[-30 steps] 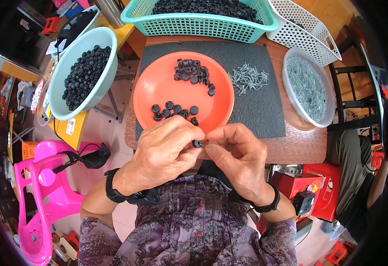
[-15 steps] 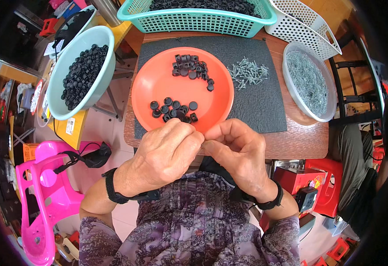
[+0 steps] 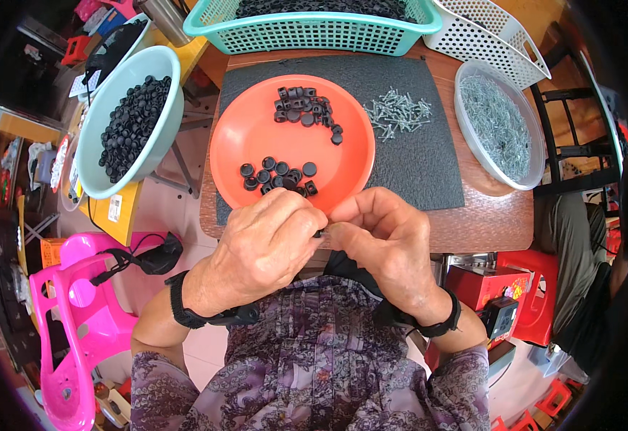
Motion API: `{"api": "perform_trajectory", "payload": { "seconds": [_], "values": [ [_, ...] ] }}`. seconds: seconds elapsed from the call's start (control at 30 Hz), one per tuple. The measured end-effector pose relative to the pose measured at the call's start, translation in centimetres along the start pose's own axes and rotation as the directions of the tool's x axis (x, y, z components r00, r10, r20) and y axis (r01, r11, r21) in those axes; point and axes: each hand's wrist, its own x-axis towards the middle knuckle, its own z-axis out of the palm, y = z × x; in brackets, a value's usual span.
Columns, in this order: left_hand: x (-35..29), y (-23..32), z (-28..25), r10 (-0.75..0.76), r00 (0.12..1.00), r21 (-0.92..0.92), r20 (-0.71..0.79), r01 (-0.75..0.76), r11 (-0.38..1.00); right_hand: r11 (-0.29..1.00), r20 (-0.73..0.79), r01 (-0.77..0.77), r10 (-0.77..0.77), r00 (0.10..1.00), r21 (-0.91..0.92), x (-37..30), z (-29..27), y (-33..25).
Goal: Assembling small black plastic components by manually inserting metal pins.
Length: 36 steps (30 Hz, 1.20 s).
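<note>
My left hand (image 3: 263, 233) is closed, with a small black plastic part (image 3: 319, 233) just showing at its fingertips. Against it, the thumb and forefinger of my right hand (image 3: 389, 237) are pinched together; what they hold, if anything, is hidden. Both hands meet over the near rim of a round orange-red plate (image 3: 242, 129). Inside the plate lie two groups of small black parts: a far cluster of barrel-like pieces (image 3: 303, 106) and a near cluster of round caps (image 3: 281, 172). Part of the near cluster is hidden by my left hand.
Small silvery metal pieces (image 3: 398, 113) lie heaped on a black mat (image 3: 429, 169); more fill a clear tub (image 3: 464, 136) at right. A pale blue basin (image 3: 176, 108) of black parts stands left. Turquoise (image 3: 314, 39) and white baskets (image 3: 486, 43) line the back. A pink chair (image 3: 62, 359) stands lower left.
A bit of the black part now shows between my fingertips, where it was hardly visible before. My hands stay together in nearly the same place; the whole view has shifted slightly.
</note>
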Motion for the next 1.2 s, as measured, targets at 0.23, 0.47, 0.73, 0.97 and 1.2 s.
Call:
{"api": "perform_trajectory", "payload": {
  "seconds": [0.23, 0.47, 0.73, 0.97, 1.2],
  "values": [
    [0.2, 0.1, 0.0, -0.046, 0.999, -0.051, 0.004, 0.046, 0.998, 0.998, -0.023, 0.034, -0.033, 0.999, 0.053, -0.2, 0.2, 0.3],
    [0.1, 0.2, 0.1, -0.051, 0.998, -0.02, 0.032, 0.051, 0.998, 0.981, -0.039, 0.148, -0.154, 0.987, -0.123, -0.5, 0.6, 0.9],
    [-0.1, 0.1, 0.5, 0.006, 0.999, 0.056, 0.044, -0.009, 0.998, 0.827, -0.029, 0.345, -0.398, 0.917, -0.444, -0.5, 0.8, 0.9],
    [0.0, 0.3, 0.6, -0.03, 0.998, 0.046, 0.048, 0.028, 0.999, 0.774, -0.008, 0.399, -0.462, 0.887, -0.491, -0.6, 1.1, 1.5],
    [-0.1, 0.4, 0.2, -0.076, 0.997, -0.053, 0.017, 0.076, 0.996, 0.88, -0.058, 0.308, -0.351, 0.935, -0.363, -0.8, 1.0, 1.4]
  ]
}}
